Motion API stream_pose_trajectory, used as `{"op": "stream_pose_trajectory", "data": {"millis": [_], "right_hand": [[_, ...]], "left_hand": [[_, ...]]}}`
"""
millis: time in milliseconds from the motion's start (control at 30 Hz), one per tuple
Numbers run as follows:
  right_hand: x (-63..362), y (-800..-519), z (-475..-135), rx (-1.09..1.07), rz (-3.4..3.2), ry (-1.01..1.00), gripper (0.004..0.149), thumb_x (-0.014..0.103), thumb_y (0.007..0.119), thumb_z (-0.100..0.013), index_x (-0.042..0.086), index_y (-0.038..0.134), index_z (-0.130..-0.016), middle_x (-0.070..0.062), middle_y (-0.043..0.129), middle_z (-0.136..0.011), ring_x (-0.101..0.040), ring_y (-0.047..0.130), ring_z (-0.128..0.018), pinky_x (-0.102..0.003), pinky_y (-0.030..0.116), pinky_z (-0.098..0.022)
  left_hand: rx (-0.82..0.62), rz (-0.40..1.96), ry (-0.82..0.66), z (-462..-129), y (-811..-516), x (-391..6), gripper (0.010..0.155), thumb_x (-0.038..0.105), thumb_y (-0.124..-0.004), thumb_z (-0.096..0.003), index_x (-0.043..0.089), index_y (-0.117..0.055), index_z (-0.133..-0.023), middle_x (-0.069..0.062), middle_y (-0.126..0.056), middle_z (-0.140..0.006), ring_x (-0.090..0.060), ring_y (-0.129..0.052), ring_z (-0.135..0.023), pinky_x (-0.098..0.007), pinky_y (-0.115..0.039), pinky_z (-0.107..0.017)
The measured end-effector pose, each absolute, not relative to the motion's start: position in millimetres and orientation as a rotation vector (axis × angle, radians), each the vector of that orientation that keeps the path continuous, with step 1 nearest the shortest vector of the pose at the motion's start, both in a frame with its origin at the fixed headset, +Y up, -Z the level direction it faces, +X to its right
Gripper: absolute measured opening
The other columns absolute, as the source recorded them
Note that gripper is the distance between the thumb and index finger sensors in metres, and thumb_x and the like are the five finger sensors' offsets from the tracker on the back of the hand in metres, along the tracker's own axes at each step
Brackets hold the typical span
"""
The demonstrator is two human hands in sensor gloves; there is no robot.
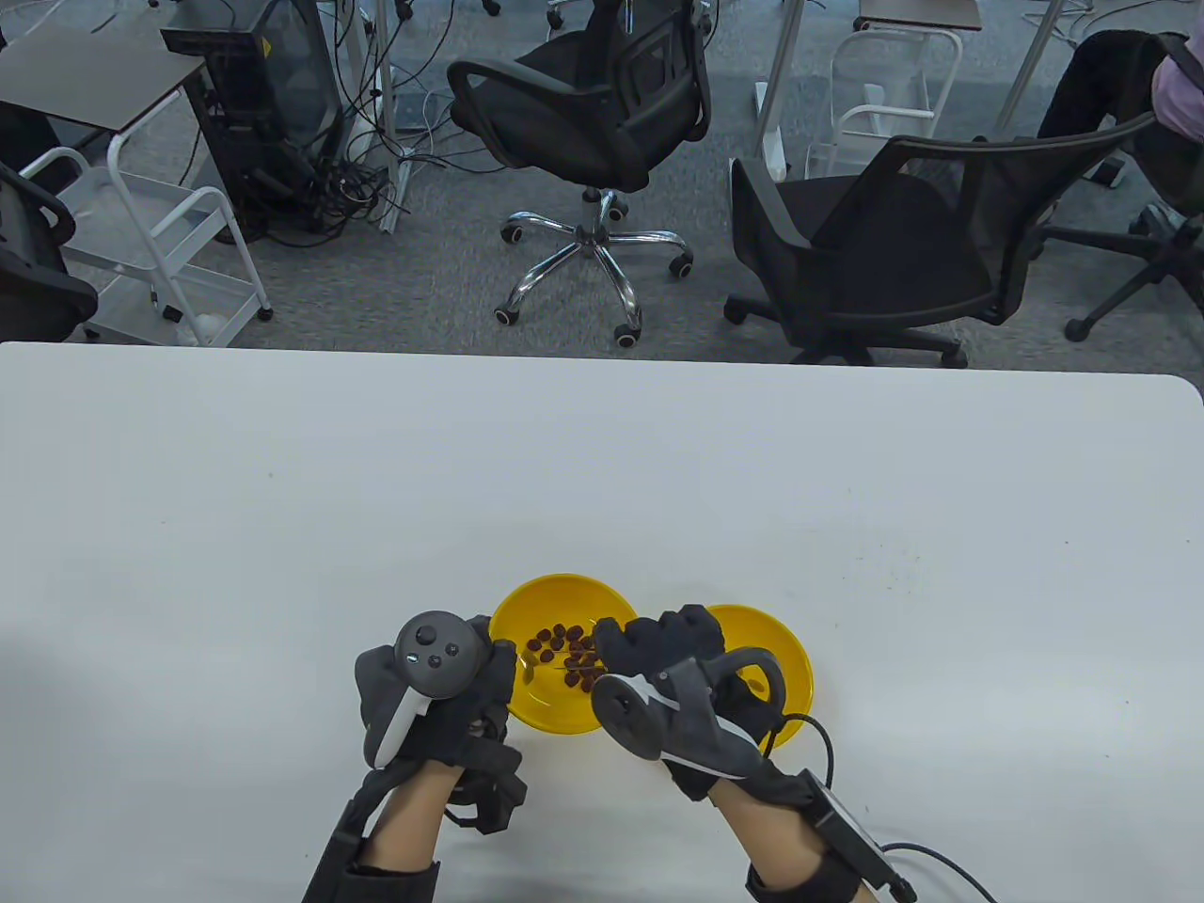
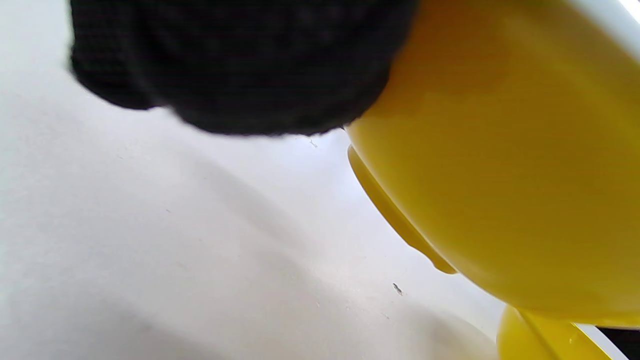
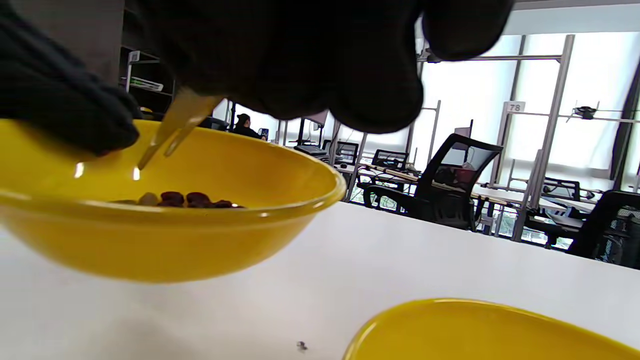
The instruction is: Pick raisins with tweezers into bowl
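A yellow bowl (image 1: 555,597) holds several dark raisins (image 1: 569,651). My left hand (image 1: 494,658) grips this bowl's left rim; in the left wrist view its fingers (image 2: 235,75) lie against the bowl's outer wall (image 2: 500,175). My right hand (image 1: 625,649) pinches metal tweezers (image 3: 172,127) over the bowl. The tweezer tips point down, just above the raisins (image 3: 185,199), and I see no raisin between them. A second yellow bowl (image 1: 795,658) sits to the right, partly hidden under my right hand. What is in it is hidden.
The two bowls stand close together near the white table's (image 1: 602,470) front edge. The second bowl's rim (image 3: 475,310) is just below my right wrist. Office chairs (image 1: 875,254) stand on the floor beyond the table's far edge.
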State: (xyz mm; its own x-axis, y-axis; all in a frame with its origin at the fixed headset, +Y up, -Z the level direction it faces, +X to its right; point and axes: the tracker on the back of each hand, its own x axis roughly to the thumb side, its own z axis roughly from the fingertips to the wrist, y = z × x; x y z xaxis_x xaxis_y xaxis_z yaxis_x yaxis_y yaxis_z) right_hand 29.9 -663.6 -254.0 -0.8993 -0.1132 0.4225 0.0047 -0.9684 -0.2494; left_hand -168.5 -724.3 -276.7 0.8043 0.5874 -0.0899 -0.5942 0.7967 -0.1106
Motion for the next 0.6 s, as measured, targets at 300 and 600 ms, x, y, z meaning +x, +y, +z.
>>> {"op": "stream_pose_trajectory", "data": {"millis": [300,600], "right_hand": [[10.4,-673.1,-260.5,-0.725,-2.943,0.307,0.049,0.034,0.082,-0.039,0.023,0.088,-0.086,0.002,0.092,-0.070,-0.018,0.097,-0.058,-0.055,0.066,-0.063],[11.5,-672.7,-260.8,-0.719,-2.947,0.323,0.047,0.033,0.082,-0.039,0.023,0.091,-0.084,0.002,0.092,-0.068,-0.017,0.097,-0.055,-0.055,0.066,-0.063]], "left_hand": [[-0.136,0.640,0.047,-276.2,-723.6,-168.2,0.052,0.031,-0.059,-0.0558,-0.003,-0.061,-0.094,-0.004,-0.100,-0.041,-0.002,-0.100,-0.008,-0.036,-0.091,-0.031],[-0.135,0.639,0.047,-276.1,-722.9,-168.7,0.052,0.031,-0.059,-0.0558,-0.003,-0.061,-0.094,-0.004,-0.100,-0.041,-0.002,-0.100,-0.008,-0.036,-0.091,-0.031]]}}
